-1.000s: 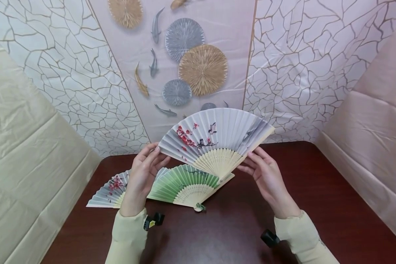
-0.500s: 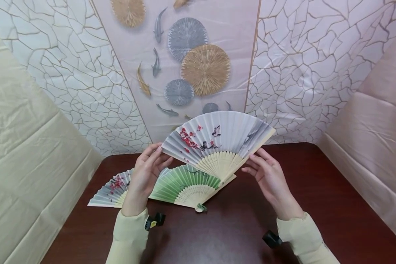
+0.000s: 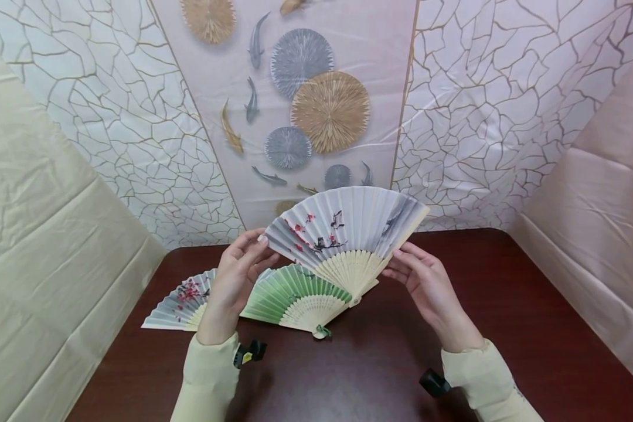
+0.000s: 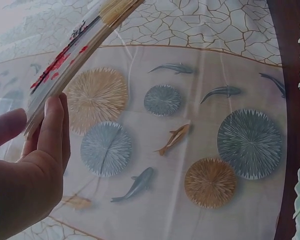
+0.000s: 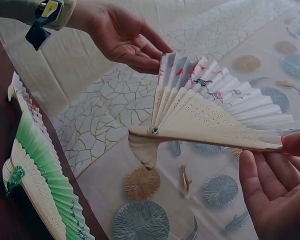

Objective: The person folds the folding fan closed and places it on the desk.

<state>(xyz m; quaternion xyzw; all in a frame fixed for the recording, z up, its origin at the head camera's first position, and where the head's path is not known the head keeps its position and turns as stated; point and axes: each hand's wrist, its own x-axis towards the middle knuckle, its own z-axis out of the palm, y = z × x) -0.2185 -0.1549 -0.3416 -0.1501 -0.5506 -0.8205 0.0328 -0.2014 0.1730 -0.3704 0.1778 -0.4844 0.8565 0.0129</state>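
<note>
Both hands hold a white-and-grey folding fan [image 3: 364, 225], spread above the table, with red blossoms, dark birds and pale slotted ribs. My left hand [image 3: 234, 287] pinches its left edge between thumb and fingers; the left wrist view shows the fan [image 4: 65, 70] nearly edge-on. On the opposite side, my right hand [image 3: 429, 287] grips the outer rib, thumb on one face and fingers behind, as the right wrist view of that hand [image 5: 280, 190] shows. The pivot hangs lowest, in front of an open green fan [image 3: 290, 293] lying on the table.
A second grey fan with red blossoms [image 3: 176, 302] lies open at the left, partly hidden by my left hand. Dark reddish-brown wood forms the table [image 3: 533, 316]. Patterned cloth [image 3: 327, 111] hangs behind it, and plain cloth [image 3: 47, 234] borders the sides.
The held fan has come down slightly and its outer edges have drawn closer together, with its pleats hiding more of the red blossoms. Both hands keep their hold. The fans on the table stay put.
</note>
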